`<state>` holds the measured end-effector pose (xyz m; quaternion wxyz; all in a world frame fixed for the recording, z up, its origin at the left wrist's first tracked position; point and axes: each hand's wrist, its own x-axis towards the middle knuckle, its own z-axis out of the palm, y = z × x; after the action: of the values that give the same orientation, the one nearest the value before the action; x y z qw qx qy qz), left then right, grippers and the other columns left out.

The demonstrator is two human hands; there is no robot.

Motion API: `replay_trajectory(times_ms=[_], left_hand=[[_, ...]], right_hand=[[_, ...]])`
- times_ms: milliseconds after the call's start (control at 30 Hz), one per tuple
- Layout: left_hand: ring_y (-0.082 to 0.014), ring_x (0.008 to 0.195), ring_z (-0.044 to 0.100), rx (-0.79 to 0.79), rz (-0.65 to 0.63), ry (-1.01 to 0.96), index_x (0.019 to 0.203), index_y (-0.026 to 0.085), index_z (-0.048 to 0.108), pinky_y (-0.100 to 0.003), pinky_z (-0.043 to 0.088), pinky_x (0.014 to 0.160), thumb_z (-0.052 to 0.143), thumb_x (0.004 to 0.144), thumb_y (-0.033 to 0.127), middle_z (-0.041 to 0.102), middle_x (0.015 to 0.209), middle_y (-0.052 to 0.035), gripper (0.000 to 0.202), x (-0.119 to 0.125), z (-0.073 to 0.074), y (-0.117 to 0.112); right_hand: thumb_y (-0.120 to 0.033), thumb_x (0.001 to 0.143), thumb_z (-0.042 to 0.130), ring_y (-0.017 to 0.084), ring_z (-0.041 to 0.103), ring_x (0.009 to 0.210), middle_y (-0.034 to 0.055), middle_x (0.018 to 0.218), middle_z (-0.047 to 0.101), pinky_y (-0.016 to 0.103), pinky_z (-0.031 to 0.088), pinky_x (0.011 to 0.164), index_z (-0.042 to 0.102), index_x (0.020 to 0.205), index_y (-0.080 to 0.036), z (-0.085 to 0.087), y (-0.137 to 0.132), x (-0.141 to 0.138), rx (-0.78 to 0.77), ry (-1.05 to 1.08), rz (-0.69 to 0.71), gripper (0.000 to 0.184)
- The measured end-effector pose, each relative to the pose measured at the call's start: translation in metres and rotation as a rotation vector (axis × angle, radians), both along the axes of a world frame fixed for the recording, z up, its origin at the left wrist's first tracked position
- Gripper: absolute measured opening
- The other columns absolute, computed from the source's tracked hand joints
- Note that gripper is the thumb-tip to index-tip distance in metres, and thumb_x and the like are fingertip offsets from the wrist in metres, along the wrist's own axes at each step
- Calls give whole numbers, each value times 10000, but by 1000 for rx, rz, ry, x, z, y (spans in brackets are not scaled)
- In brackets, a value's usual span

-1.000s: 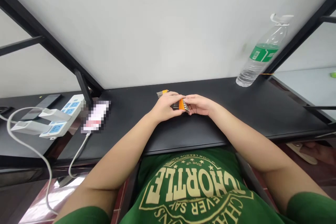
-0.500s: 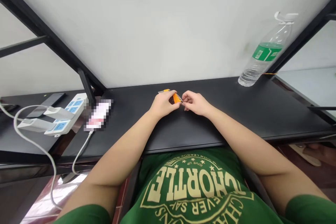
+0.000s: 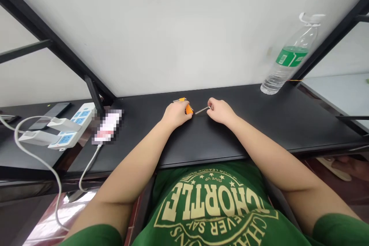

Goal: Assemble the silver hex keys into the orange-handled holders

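My left hand point(image 3: 176, 114) grips an orange hex key holder point(image 3: 188, 109) just above the black tabletop. Thin metal keys stick out of the holder's far left end, and dark notches run along its right edge. My right hand point(image 3: 220, 110) pinches a slim metal hex key point(image 3: 202, 110) by its bent end. The key's long shaft points left toward the holder, with its tip close to the holder's near right end; I cannot tell whether the two touch. My fingers cover part of the holder.
A large clear water bottle point(image 3: 285, 63) with a green label stands at the back right. On the left lie a charging phone point(image 3: 108, 127), its screen blurred, and a white power strip point(image 3: 76, 127) with plugs and cables. Black frame posts rise at both sides.
My right hand has moved right, away from my left, and the hex key now shows between them. My left hand has shifted slightly left with the holder.
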<state>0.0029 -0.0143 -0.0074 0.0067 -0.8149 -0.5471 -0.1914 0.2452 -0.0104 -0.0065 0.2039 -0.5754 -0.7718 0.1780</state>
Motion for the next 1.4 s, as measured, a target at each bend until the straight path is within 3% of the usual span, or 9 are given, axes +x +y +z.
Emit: replay_trajectory(times_ms=[200,333,533,733,833,1033,1133,1300,1400], left_hand=[[-263,835,713,-74,23,-105,1017,246,736,-355,535,745,742,808,429,758,881,-46,278,0,3,-1],[-235,829,700,-134,6,-222,1044,246,754,-345,522,783,747,810,464,762,873,-24,321,8,4,-8],[-198,731,630,-151,-46,-279,1005,239,745,-336,479,729,739,791,443,709,783,2,296,13,7,-14],[-188,710,604,-145,-99,-239,859,237,665,-324,442,680,706,825,401,669,742,11,173,19,12,-18],[-218,757,646,-123,-58,-142,881,241,656,-334,448,672,709,833,376,703,795,-13,153,22,14,-18],[-343,1075,707,-82,39,60,1165,234,703,-411,549,844,746,841,316,763,1100,-108,337,12,8,-9],[-347,1124,685,-95,52,50,1227,219,699,-435,563,922,718,864,252,752,1145,-121,364,3,3,-2],[-343,1230,630,-99,46,-33,1485,156,584,-482,538,1075,658,914,201,697,1325,-157,578,-4,-6,6],[-342,1258,617,-109,26,-43,1537,127,543,-493,528,1104,646,927,201,684,1337,-168,623,-3,-9,8]], right_hand=[[-288,875,646,240,600,742,92,915,717,338,365,631,608,870,-239,6,0,10,-41,-232,32,62],[-265,907,610,209,626,789,56,934,719,317,429,698,599,953,-232,5,-6,3,95,25,177,58],[-225,913,564,181,640,765,16,892,710,303,467,743,565,982,-238,-8,-6,-8,109,316,387,70],[-199,868,604,169,601,697,-17,825,691,286,414,699,580,1025,-246,-11,-9,-14,177,267,333,165],[-165,839,607,182,591,708,-7,816,693,292,389,691,612,1000,-243,-9,-11,-16,240,164,279,179],[-137,828,613,200,610,737,10,812,704,304,404,715,664,1019,-238,-2,4,2,188,65,43,222],[-145,819,636,201,613,752,12,815,710,301,403,700,668,1003,-237,-3,15,18,97,10,-39,208],[-190,850,657,196,631,789,26,902,737,297,411,686,678,922,-245,-2,20,31,-83,-104,20,93],[-235,917,622,207,645,841,44,953,753,306,424,712,691,894,-240,2,15,29,-95,-173,87,73]])
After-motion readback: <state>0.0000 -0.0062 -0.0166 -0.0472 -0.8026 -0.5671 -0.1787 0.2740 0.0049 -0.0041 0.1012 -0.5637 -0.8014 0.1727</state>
